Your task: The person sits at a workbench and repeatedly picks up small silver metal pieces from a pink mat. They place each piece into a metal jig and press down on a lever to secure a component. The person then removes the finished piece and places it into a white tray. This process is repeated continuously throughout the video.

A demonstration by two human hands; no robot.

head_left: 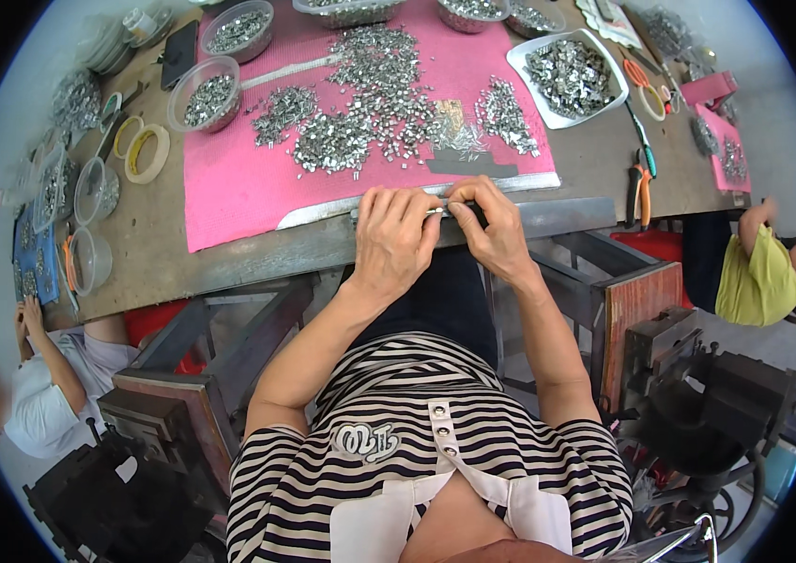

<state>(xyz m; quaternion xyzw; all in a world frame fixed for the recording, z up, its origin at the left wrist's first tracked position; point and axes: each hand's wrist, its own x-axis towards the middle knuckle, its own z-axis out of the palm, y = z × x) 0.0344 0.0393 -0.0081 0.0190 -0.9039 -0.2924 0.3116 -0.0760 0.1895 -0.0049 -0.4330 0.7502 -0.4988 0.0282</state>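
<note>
At the table's front edge, my left hand and my right hand meet with their fingertips nearly touching. Between them shows a small metal piece, pinched in the fingers of my left hand. My right thumb and forefinger are pressed together beside it; whatever they hold is mostly hidden. Just beyond my hands, loose piles of small silvery metal parts lie on a pink mat. A heap of thin metal pins sits close to a dark grey strip.
Clear round tubs of metal parts line the mat's left and far sides. A white square tray holds more. Orange-handled pliers lie at right, tape rolls at left. Other people sit at both sides, near a left sleeve and a yellow-green shirt.
</note>
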